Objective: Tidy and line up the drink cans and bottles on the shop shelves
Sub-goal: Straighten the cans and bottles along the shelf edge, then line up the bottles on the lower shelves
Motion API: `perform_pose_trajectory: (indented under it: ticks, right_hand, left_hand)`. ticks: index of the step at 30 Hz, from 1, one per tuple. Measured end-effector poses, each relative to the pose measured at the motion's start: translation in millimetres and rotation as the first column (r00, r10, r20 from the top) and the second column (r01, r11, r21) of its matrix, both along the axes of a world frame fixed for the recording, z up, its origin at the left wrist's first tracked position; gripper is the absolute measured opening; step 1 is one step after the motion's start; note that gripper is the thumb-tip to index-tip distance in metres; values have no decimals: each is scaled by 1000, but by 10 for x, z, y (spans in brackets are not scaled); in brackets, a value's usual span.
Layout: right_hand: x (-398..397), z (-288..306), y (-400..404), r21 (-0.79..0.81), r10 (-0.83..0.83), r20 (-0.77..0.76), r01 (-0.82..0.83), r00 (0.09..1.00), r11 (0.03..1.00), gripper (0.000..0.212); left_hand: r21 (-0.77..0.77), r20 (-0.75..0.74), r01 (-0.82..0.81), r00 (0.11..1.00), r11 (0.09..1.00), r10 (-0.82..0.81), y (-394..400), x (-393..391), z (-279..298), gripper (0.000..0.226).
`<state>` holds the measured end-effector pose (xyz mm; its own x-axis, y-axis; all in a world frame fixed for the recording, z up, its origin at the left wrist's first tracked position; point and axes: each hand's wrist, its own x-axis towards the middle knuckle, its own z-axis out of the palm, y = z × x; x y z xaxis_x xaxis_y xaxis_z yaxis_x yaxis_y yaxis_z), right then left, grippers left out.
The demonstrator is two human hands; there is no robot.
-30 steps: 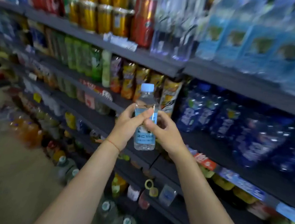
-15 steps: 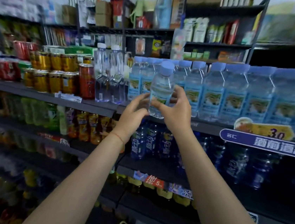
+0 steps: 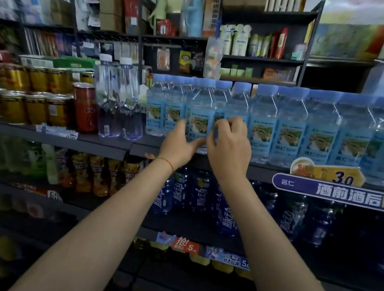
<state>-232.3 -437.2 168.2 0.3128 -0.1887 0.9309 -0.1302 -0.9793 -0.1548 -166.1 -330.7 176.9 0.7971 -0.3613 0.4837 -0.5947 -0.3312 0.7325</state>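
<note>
Setting a blue-capped water bottle (image 3: 201, 115) into its row on the upper shelf (image 3: 105, 142)

Head view: both hands were at the bottle, which stood upright at the shelf's front edge, touching its neighbours. Left hand (image 3: 178, 144) had its thumb and fingers curled round the bottle's lower left side; right hand (image 3: 230, 145) pinched the label with bent fingertips (image 3: 219, 124). I judged this bottle nearly placed, label facing out. The gold cans (image 3: 32, 105) and the one red can (image 3: 85, 108) beside them looked less even, so some lining up seemed left
</note>
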Motion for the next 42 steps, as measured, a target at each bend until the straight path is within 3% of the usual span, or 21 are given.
perform_pose_trajectory:
  ticks: [4, 15, 20, 23, 26, 30, 31, 33, 35, 38, 40, 42]
  right_hand:
    - [-56, -216, -215, -121, -162, -3, 161, 987, 979, 31]
    - [-247, -442, -240, -119, -71, -234, 44, 970, 992, 52]
    - [-290, -454, -203, -107, -69, -288, 40, 955, 993, 52]
    - [-307, -422, -137, -46, -22, -278, 9, 960, 999, 49]
    - [-285, -429, 7, 14, 9, -164, -7, 986, 1000, 36]
    - [-176, -561, 377, 50, 165, -47, -163, 985, 985, 15]
    - [-138, -610, 511, 86, 243, -89, -235, 966, 968, 13]
    - [-19, -724, 821, 215, 385, -204, -343, 900, 914, 12]
    - [161, -865, 1184, 374, 514, -333, -390, 790, 841, 12]
    - [527, -1158, 1795, 545, 628, -542, -336, 558, 768, 17]
    - [783, -1444, 2226, 626, 679, -627, -272, 382, 731, 21]
    - [1071, -1779, 2810, 692, 721, -648, -206, 246, 692, 25]
  left_hand:
    - [-25, -36, 0, 999, 1000, -1, -82, -3, -40, 76]
    - [12, 18, -65, 998, 998, 65, -229, -124, -54, 62]
    - [50, 84, -155, 985, 987, 151, -275, -153, -123, 66]
    - [97, 34, -108, 994, 989, 105, -180, -120, -142, 71]
    - [62, -27, -34, 999, 998, 36, 50, -142, -202, 67]
    - [-88, 172, -155, 971, 984, 168, 598, -216, -414, 23]
    - [-138, 157, -192, 964, 972, 213, 790, -201, -498, 18]
    - [-161, -9, -218, 976, 962, 220, 1223, -138, -688, 20]
    - [6, -239, -164, 958, 986, 161, 1701, -25, -917, 19]
    - [337, -482, 50, 867, 940, 127, 2460, 198, -1354, 20]
    - [341, -586, 88, 799, 936, 138, 2971, 359, -1667, 23]
    - [262, -657, -3, 732, 965, 181, 3606, 577, -2007, 23]
